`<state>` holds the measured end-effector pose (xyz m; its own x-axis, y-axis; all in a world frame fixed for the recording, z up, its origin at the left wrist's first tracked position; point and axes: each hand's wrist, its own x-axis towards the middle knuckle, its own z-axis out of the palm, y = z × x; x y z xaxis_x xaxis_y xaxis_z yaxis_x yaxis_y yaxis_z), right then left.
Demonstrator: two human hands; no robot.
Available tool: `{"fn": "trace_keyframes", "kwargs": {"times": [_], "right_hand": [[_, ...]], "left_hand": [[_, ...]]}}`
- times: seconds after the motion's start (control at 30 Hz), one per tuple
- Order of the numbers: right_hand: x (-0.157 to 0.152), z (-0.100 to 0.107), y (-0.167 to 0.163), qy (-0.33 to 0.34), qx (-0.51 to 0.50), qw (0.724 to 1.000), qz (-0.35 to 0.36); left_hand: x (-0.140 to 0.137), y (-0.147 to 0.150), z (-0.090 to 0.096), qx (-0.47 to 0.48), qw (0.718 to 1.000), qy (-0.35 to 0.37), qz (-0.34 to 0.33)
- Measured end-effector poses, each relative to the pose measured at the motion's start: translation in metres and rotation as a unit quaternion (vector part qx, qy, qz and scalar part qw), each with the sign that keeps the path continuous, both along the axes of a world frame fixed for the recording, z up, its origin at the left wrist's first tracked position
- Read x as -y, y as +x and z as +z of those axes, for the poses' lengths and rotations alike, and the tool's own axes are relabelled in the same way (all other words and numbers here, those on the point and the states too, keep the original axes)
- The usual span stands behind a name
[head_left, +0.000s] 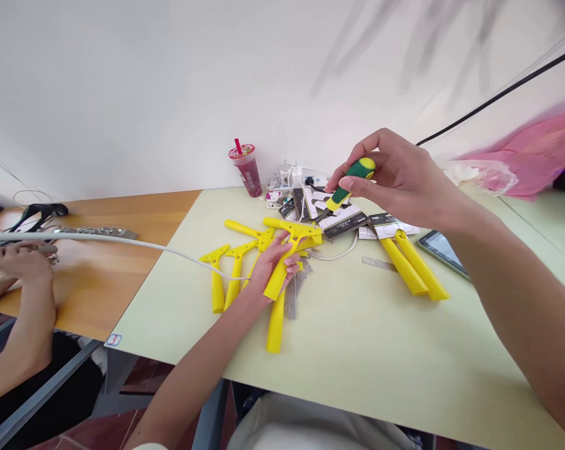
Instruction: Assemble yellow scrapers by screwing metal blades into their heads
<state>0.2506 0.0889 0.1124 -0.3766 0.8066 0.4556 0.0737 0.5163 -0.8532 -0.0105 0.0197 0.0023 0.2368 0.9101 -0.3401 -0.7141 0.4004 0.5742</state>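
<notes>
My left hand point(269, 265) is closed around the handle of a yellow plastic scraper point(282, 269), its wide head pointing away from me. In my right hand point(390, 178) is a screwdriver point(352, 181) with a green and yellow handle, held between thumb and fingers. Its shaft points down and left toward the scraper's head, with the tip apart from it as far as I can see. Several more yellow scrapers point(217, 281) lie under and left of my left hand. Flat metal blades point(292, 297) rest just right of that hand.
Black-and-white printed packages point(345, 222) lie behind the hands, near a power strip point(310, 175). A drink cup with a straw point(247, 172) stands by the wall. Two yellow scrapers point(409, 265) and a phone point(444, 253) lie to the right. A white cable point(184, 253) crosses the left side, near another person's hands point(24, 259).
</notes>
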Motion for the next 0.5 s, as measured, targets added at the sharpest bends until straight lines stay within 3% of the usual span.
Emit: {"fn": "trace_keyframes", "kwargs": {"times": [0.5], "right_hand": [[0.0022, -0.001, -0.009, -0.004, 0.027, 1.0, -0.004]], "left_hand": [[-0.0011, 0.0003, -0.0054, 0.035, 0.999, -0.001, -0.009]]}}
